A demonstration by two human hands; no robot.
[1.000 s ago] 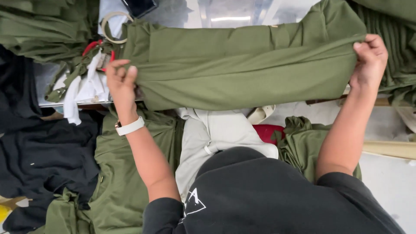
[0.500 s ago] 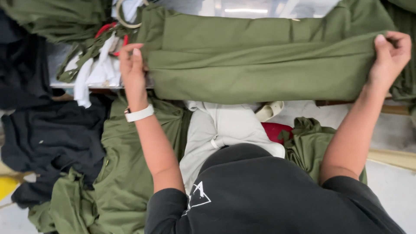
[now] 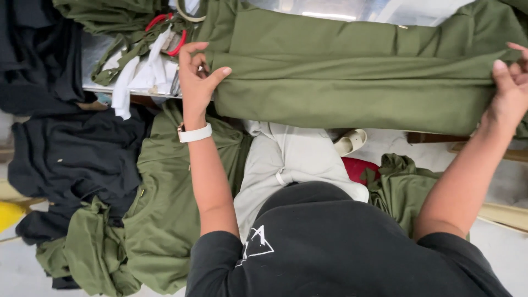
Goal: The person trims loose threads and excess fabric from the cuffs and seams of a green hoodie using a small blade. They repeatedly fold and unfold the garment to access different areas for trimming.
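1. The left hand (image 3: pixel 197 74) grips the left end of a long folded green cloth (image 3: pixel 352 82), with the thumb pressed on top of the fold and the fingers curled at the edge.
2. The right hand (image 3: pixel 511 91) grips the right end of the same green cloth, fingers closed over the folded edge.
3. The green cloth lies stretched across the tabletop (image 3: pixel 104 63), along its near edge, and its lower fold hangs a little over that edge.
4. A white watch band (image 3: pixel 194 133) sits on the left wrist.
5. Near the left end of the tabletop, just beside the left hand, lie white cloth strips (image 3: pixel 135 77), a red loop (image 3: pixel 165 30) and more crumpled green fabric (image 3: pixel 104 14).
6. Below the tabletop's near edge, on the left, hang black garments (image 3: pixel 66 159), and a second heap of green cloth (image 3: pixel 165 209) lies next to them, under the left forearm.
7. On the floor under the right arm there is another green bundle (image 3: pixel 401 176), touching a red piece (image 3: pixel 360 168).
8. The person wears a black top (image 3: pixel 341 247) and light trousers (image 3: pixel 291 159).
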